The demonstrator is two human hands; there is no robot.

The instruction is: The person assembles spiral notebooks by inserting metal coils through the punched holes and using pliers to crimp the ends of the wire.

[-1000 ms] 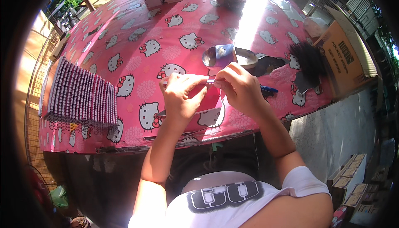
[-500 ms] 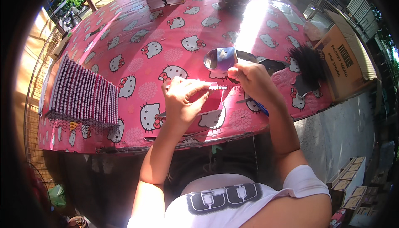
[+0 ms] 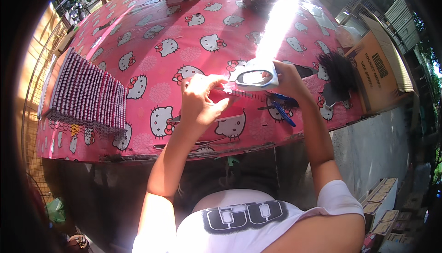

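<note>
Your left hand [image 3: 202,100], thumb and fingers part-curled, has the left end of the spiral-bound pad [image 3: 246,95] near the table's [image 3: 147,64] front edge; your right hand [image 3: 288,78] is closed on the pale oval container [image 3: 268,67], opening facing you; blue-handled tool [image 3: 283,114] just beside the spiral, notebook stack [image 3: 87,91] toward the left edge

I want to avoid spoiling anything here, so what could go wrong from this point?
The dark coil sticks out well past the left hand, so it might snag or bend.

The white hollow object in the right hand is tilted close above that coil; it could knock it or slip.

The blue-handled tool lies beside the right forearm, toward the near edge of the table; a sweep might push it off.
</note>
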